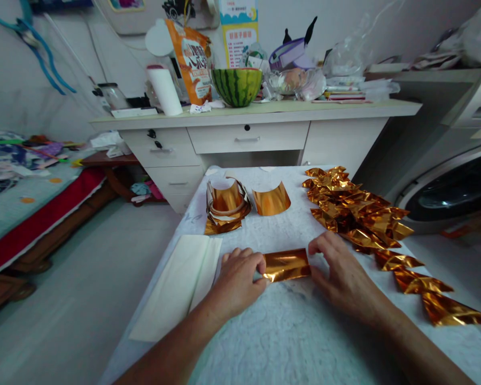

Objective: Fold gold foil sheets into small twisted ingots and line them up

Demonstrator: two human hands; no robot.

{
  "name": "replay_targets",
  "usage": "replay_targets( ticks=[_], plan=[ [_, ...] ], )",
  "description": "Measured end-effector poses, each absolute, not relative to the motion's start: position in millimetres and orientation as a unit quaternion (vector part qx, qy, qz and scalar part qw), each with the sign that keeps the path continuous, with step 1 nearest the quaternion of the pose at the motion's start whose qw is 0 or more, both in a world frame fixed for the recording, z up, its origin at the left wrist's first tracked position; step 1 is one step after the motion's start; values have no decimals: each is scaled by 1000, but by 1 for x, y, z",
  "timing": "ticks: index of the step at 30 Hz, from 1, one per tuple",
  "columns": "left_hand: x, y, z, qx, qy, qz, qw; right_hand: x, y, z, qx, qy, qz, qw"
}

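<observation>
A rectangular sheet of shiny gold foil paper (286,264) lies on the cloth-covered table, its near long edge turned up. My left hand (240,275) is closed at its left end, thumb and index finger on the edge. At the right end is my right hand (340,272), thumb and index finger apart, the thumb at the near corner. Beyond the sheet stands a curled stack of gold foil sheets (226,200), with a single curved foil sheet (271,200) beside it. Several folded gold foil pieces (353,208) are heaped to the right, some trailing toward me.
White folded paper (176,286) lies on the table's left side. Behind stands a white desk (248,139) bearing a watermelon half (237,85), an orange snack bag (192,64) and plastic bags. A washing machine (449,139) is at right, a bed (32,198) at left.
</observation>
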State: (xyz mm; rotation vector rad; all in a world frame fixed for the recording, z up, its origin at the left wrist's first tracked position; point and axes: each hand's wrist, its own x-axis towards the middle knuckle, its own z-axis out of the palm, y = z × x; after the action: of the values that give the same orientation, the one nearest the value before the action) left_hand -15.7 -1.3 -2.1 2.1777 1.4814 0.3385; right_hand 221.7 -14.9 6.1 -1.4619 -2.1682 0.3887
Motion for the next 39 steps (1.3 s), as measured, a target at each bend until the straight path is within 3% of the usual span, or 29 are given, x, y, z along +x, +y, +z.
replay_targets(
  ticks=[9, 19, 39],
  plan=[
    [-17, -3, -5, 801, 537, 145, 220, 201, -17, -2, -463, -851, 191, 159],
    [-14, -6, -2, 817, 477, 208, 249, 203, -10, -5, -454, -852, 199, 169],
    [-9, -4, -3, 873, 407, 222, 152, 200, -12, -7, -442, -856, 146, 225]
  ],
)
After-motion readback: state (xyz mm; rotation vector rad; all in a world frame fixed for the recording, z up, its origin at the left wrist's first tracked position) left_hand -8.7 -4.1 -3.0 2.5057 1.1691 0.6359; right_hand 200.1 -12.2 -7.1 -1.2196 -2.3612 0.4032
